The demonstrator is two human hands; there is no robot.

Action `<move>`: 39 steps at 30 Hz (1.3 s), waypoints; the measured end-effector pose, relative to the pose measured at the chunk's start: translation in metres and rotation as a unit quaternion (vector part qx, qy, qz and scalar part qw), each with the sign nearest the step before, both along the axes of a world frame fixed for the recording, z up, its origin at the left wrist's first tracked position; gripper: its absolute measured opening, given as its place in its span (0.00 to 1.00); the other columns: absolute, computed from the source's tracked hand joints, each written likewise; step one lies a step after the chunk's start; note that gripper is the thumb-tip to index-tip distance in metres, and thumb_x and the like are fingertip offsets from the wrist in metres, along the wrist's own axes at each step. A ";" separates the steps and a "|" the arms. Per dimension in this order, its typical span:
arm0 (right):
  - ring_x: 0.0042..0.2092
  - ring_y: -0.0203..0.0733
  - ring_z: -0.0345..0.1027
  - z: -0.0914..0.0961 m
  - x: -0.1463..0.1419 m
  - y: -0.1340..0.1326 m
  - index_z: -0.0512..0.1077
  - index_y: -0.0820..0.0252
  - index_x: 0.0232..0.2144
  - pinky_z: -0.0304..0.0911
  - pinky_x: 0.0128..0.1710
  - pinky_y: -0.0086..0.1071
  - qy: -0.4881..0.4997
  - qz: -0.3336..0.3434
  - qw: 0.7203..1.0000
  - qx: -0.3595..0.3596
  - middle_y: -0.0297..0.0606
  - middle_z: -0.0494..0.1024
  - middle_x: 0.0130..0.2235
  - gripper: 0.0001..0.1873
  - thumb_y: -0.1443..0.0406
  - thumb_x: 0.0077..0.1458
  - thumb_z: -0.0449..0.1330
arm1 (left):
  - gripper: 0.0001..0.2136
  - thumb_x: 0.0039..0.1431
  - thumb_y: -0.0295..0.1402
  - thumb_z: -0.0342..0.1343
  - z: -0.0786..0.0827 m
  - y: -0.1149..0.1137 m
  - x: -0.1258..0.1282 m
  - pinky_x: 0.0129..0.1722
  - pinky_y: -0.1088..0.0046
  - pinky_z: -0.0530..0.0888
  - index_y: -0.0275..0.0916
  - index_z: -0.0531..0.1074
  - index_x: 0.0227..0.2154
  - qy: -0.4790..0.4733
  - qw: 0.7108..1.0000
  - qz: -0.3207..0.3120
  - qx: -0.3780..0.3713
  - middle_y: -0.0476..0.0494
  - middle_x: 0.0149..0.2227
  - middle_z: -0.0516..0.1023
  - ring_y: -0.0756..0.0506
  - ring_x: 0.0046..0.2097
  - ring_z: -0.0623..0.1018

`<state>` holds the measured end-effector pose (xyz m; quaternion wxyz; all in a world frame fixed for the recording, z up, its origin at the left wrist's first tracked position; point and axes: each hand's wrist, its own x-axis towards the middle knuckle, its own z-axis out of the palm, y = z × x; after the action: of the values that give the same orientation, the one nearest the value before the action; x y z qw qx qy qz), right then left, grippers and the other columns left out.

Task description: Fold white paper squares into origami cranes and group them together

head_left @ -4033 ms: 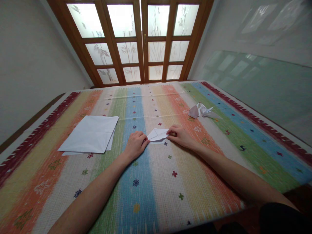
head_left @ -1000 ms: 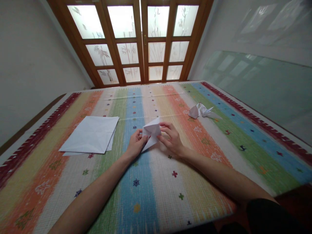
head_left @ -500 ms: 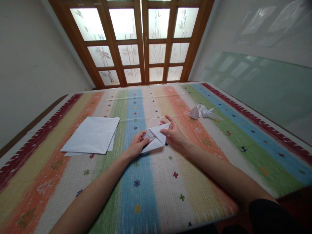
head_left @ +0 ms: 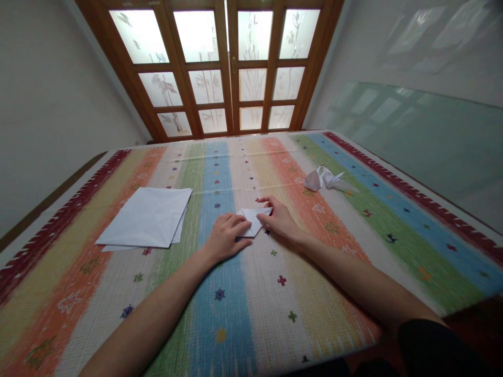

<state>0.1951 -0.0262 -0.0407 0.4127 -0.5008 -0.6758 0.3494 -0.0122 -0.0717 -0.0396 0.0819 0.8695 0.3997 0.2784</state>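
L hand [head_left: 227,236]: fingers atop folded paper [head_left: 253,215] on worktop [head_left: 259,293], thumb apart; R hand [head_left: 277,220]: grip clamped on paper's R corner; prob. mid-fold, next move calls for aligned edges & firm creasing w/ L steady

Paper stack [head_left: 145,217] lies left of folded paper [head_left: 252,215].
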 end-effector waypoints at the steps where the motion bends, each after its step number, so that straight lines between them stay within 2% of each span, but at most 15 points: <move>1: 0.28 0.38 0.65 0.000 0.000 0.000 0.70 0.58 0.43 0.62 0.27 0.32 -0.006 0.006 1.000 0.002 0.33 0.72 0.30 0.22 0.69 0.42 0.60 | 0.15 0.56 0.42 0.60 -0.001 0.000 0.001 0.48 0.57 0.67 0.42 0.75 0.45 0.020 1.000 -0.008 -0.006 0.38 0.44 0.77 0.38 0.46 0.73; 4: 0.30 0.38 0.66 -0.001 0.002 0.003 0.71 0.58 0.42 0.65 0.30 0.34 0.022 0.014 1.000 -0.004 0.38 0.75 0.35 0.17 0.63 0.47 0.62 | 0.13 0.59 0.40 0.57 -0.002 0.000 0.003 0.46 0.59 0.69 0.41 0.76 0.43 0.024 0.999 -0.013 -0.023 0.38 0.41 0.78 0.39 0.44 0.74; 6: 0.32 0.40 0.68 -0.002 0.004 0.007 0.72 0.58 0.39 0.66 0.33 0.36 0.054 0.011 0.998 -0.009 0.41 0.77 0.39 0.14 0.58 0.51 0.59 | 0.12 0.60 0.40 0.56 -0.001 0.000 0.003 0.46 0.61 0.69 0.41 0.76 0.43 -0.001 0.999 -0.014 -0.034 0.38 0.41 0.78 0.40 0.43 0.75; 8: 0.36 0.41 0.69 -0.004 0.007 0.011 0.72 0.58 0.38 0.66 0.37 0.38 0.076 -0.012 0.997 -0.003 0.42 0.77 0.40 0.13 0.57 0.54 0.56 | 0.12 0.61 0.39 0.54 0.000 -0.001 0.003 0.46 0.62 0.70 0.41 0.75 0.43 -0.026 0.999 -0.013 -0.043 0.39 0.40 0.78 0.41 0.42 0.75; 10: 0.39 0.42 0.70 -0.005 0.010 0.015 0.71 0.58 0.37 0.65 0.41 0.39 0.082 -0.054 0.995 0.012 0.41 0.77 0.39 0.11 0.59 0.55 0.55 | 0.12 0.63 0.38 0.52 0.001 -0.002 0.003 0.45 0.62 0.70 0.41 0.75 0.43 -0.040 0.998 -0.009 -0.048 0.38 0.40 0.79 0.41 0.42 0.75; 13: 0.36 0.43 0.69 -0.006 0.013 0.016 0.70 0.58 0.33 0.64 0.39 0.39 0.075 -0.089 0.993 0.013 0.38 0.76 0.32 0.10 0.59 0.54 0.54 | 0.12 0.64 0.37 0.49 0.000 -0.003 0.002 0.44 0.62 0.70 0.40 0.74 0.44 -0.050 0.998 0.012 -0.045 0.37 0.40 0.79 0.41 0.41 0.76; 15: 0.32 0.42 0.68 -0.004 0.012 0.014 0.69 0.58 0.31 0.65 0.37 0.39 0.087 -0.062 0.994 0.003 0.37 0.75 0.28 0.10 0.58 0.55 0.54 | 0.13 0.64 0.37 0.48 -0.002 -0.003 0.001 0.43 0.63 0.71 0.39 0.74 0.44 -0.064 0.996 0.030 -0.049 0.37 0.39 0.79 0.41 0.40 0.76; 17: 0.32 0.41 0.69 -0.001 0.009 0.010 0.69 0.58 0.33 0.66 0.37 0.38 0.123 -0.006 0.992 -0.011 0.37 0.76 0.29 0.10 0.57 0.55 0.54 | 0.13 0.64 0.36 0.48 -0.004 -0.002 0.000 0.43 0.64 0.71 0.39 0.74 0.45 -0.079 0.994 0.044 -0.056 0.37 0.39 0.79 0.42 0.40 0.77; 22: 0.41 0.42 0.73 0.004 0.004 0.002 0.66 0.54 0.48 0.68 0.43 0.41 0.193 0.102 0.976 -0.011 0.40 0.79 0.42 0.18 0.60 0.55 0.56 | 0.14 0.65 0.36 0.46 -0.008 -0.001 -0.001 0.42 0.65 0.71 0.39 0.74 0.47 -0.076 0.994 0.071 -0.035 0.37 0.39 0.80 0.42 0.39 0.77; 26: 0.46 0.43 0.73 0.002 0.004 0.002 0.64 0.51 0.51 0.69 0.46 0.44 0.199 0.118 0.973 -0.024 0.40 0.79 0.45 0.21 0.64 0.54 0.55 | 0.14 0.64 0.35 0.47 -0.008 -0.002 -0.001 0.41 0.65 0.71 0.40 0.74 0.47 -0.068 0.995 0.070 -0.023 0.38 0.38 0.80 0.42 0.38 0.77; 31: 0.48 0.44 0.73 0.001 0.003 -0.004 0.62 0.51 0.53 0.69 0.47 0.44 0.209 0.157 0.964 -0.051 0.40 0.78 0.47 0.25 0.68 0.51 0.54 | 0.09 0.60 0.34 0.53 -0.005 -0.002 0.000 0.38 0.67 0.70 0.39 0.76 0.37 -0.044 0.997 0.063 -0.027 0.40 0.31 0.77 0.43 0.34 0.75; 34: 0.47 0.44 0.73 0.000 0.001 -0.007 0.61 0.51 0.54 0.69 0.45 0.43 0.201 0.180 0.961 -0.055 0.41 0.78 0.47 0.27 0.68 0.51 0.55 | 0.08 0.60 0.36 0.54 -0.003 -0.002 0.000 0.38 0.68 0.70 0.40 0.76 0.35 -0.025 0.999 0.037 -0.023 0.41 0.32 0.77 0.43 0.35 0.75; 37: 0.47 0.44 0.71 -0.003 0.001 -0.005 0.60 0.51 0.54 0.68 0.45 0.42 0.168 0.147 0.975 -0.006 0.42 0.76 0.47 0.28 0.67 0.50 0.57 | 0.09 0.62 0.38 0.54 -0.002 -0.002 0.001 0.40 0.68 0.69 0.42 0.77 0.38 -0.008 1.000 0.012 -0.010 0.40 0.38 0.78 0.43 0.38 0.75; 39: 0.47 0.45 0.70 -0.004 0.003 -0.002 0.60 0.51 0.54 0.67 0.45 0.43 0.141 0.060 0.986 0.071 0.42 0.73 0.48 0.29 0.68 0.48 0.56 | 0.10 0.63 0.38 0.53 -0.003 -0.002 0.001 0.39 0.68 0.69 0.43 0.77 0.40 0.004 1.000 0.012 0.000 0.40 0.40 0.78 0.44 0.38 0.74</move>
<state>0.1976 -0.0280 -0.0448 0.5165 -0.3746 -0.6629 0.3918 -0.0110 -0.0735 -0.0423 0.0764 0.8658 0.4105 0.2759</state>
